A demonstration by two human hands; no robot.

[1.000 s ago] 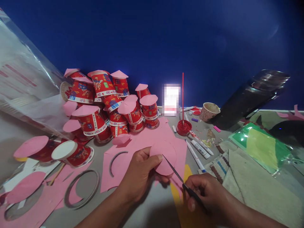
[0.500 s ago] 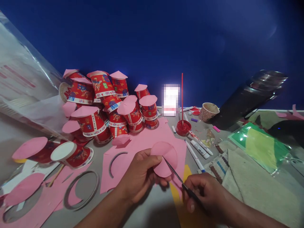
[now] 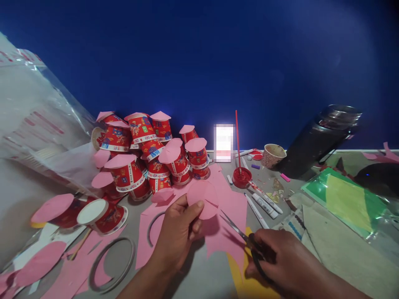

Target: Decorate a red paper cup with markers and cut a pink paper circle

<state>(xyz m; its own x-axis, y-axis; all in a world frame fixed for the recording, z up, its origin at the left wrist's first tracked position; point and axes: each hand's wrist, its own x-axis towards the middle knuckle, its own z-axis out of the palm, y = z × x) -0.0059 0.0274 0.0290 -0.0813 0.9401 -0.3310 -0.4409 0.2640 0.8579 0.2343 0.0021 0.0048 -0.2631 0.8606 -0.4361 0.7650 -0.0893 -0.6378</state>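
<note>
My left hand (image 3: 181, 226) pinches a round pink paper disc (image 3: 202, 198) between thumb and fingers, and a short slit runs in from the disc's right edge. In my right hand (image 3: 277, 255) is a pair of black-handled scissors (image 3: 238, 230), its tips pointing at the disc but apart from it. Under both lies a larger cut sheet of pink paper (image 3: 224, 224). Stacked to the left are several red printed paper cups (image 3: 124, 172), many with a pink paper cone on top. One cup with a bare white base (image 3: 92, 211) lies tilted in front.
A grey ring (image 3: 112, 265) rests on pink scraps at lower left. Behind the scissors are a red paint pot (image 3: 242, 178) with a brush, several markers (image 3: 264, 205) and a paper cup (image 3: 273, 155). A black flask (image 3: 321, 137) leans at right, near a green packet (image 3: 346, 199).
The scissors have come out of the disc and moved away to the right. My left hand has shifted slightly left with the disc, where the slit now shows. The camera view has tilted up.
</note>
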